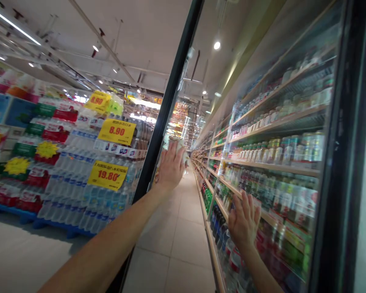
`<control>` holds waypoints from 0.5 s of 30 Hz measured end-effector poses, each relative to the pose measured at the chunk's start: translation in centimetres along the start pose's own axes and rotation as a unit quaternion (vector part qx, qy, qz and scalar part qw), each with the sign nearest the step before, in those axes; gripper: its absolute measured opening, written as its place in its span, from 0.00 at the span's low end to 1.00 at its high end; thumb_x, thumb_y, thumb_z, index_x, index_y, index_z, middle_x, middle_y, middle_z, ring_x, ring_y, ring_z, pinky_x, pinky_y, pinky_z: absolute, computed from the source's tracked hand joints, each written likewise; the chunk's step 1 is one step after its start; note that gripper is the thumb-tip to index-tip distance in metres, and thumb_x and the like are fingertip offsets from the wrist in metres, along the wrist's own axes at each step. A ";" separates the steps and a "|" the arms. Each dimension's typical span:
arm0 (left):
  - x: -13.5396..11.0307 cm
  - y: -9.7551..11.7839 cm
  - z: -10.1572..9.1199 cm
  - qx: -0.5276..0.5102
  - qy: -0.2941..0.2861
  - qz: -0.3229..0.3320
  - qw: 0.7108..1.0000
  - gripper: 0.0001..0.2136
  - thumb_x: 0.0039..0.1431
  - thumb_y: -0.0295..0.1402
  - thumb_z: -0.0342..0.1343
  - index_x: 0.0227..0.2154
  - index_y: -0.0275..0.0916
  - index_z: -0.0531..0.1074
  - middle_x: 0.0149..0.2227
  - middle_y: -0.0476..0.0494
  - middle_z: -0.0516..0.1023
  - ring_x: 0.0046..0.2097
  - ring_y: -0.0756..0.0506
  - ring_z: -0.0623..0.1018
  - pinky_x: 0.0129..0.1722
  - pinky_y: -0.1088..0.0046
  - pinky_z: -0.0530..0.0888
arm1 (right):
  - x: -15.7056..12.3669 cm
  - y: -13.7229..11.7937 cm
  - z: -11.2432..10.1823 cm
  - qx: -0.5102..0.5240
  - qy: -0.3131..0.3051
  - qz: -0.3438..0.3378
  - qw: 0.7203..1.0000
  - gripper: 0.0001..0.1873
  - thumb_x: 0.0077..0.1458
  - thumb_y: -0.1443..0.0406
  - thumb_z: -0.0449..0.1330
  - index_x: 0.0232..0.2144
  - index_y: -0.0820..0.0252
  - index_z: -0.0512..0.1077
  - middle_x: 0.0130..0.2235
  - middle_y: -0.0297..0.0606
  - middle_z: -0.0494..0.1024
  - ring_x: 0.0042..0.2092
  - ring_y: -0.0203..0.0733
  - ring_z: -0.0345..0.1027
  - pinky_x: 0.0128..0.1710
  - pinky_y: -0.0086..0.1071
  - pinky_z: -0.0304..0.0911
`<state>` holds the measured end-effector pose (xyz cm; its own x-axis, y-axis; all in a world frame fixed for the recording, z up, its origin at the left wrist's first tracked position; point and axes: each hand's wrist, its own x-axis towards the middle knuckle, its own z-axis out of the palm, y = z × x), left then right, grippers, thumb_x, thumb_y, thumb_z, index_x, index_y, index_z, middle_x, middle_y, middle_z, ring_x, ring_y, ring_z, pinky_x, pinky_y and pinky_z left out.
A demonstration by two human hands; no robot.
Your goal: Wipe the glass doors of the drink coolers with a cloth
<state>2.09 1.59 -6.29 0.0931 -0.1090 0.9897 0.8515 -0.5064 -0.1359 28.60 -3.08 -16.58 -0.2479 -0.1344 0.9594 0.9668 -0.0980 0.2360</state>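
A tall glass door (262,81) with a dark frame (167,106) stands in front of me. My left hand (170,167) reaches far out and presses a crumpled white cloth (177,143) against the glass near the frame's left edge, fingers closed over the cloth. My right hand (243,221) lies flat on the glass lower down and to the right, fingers spread, holding nothing. Through the glass I see shelves of drink bottles (271,154) running down a long aisle.
Stacked packs of bottled water (79,191) with yellow price signs (116,131) stand on blue pallets at the left. A pale tiled floor (183,236) runs down the aisle. Another dark door frame (338,171) rises at the right.
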 end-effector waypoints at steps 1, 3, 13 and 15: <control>0.0 -0.3 0.0 0.000 0.005 -0.011 1.000 0.20 0.59 0.29 0.46 0.55 0.32 0.58 0.62 0.30 0.53 0.65 0.39 0.48 0.60 0.55 0.55 | 0.0 0.0 0.0 -0.002 -0.003 0.000 1.000 0.29 0.56 0.66 0.49 0.60 0.58 0.53 0.60 0.48 0.61 0.62 0.51 0.51 0.58 0.51 0.47; -1.1 0.1 0.1 -0.008 -0.010 0.058 0.998 0.20 0.58 0.29 0.47 0.54 0.33 0.59 0.62 0.31 0.54 0.65 0.40 0.48 0.60 0.57 0.55 | -0.1 0.0 0.0 -0.003 -0.008 0.000 1.000 0.29 0.56 0.66 0.50 0.60 0.57 0.53 0.60 0.47 0.60 0.62 0.51 0.51 0.58 0.50 0.46; -6.0 -0.2 -1.0 0.009 -0.021 0.002 1.000 0.21 0.59 0.30 0.45 0.56 0.36 0.57 0.64 0.34 0.51 0.66 0.41 0.47 0.60 0.56 0.55 | 0.1 -0.3 -0.1 0.008 -0.008 0.018 1.000 0.28 0.56 0.66 0.49 0.59 0.57 0.55 0.60 0.47 0.61 0.62 0.50 0.51 0.59 0.50 0.45; -7.1 0.4 -1.1 -0.004 -0.038 0.055 0.998 0.20 0.59 0.29 0.46 0.55 0.36 0.59 0.63 0.35 0.53 0.66 0.41 0.46 0.60 0.57 0.55 | 0.2 -0.4 -0.2 0.010 -0.007 0.019 1.000 0.27 0.56 0.66 0.49 0.59 0.58 0.56 0.59 0.47 0.62 0.62 0.49 0.51 0.59 0.49 0.45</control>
<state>1.18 1.20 -13.46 0.2243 -0.0988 0.9695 0.8301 -0.5018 -0.2432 28.18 -3.22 -16.55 -0.2105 -0.1228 0.9699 0.9765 -0.0733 0.2026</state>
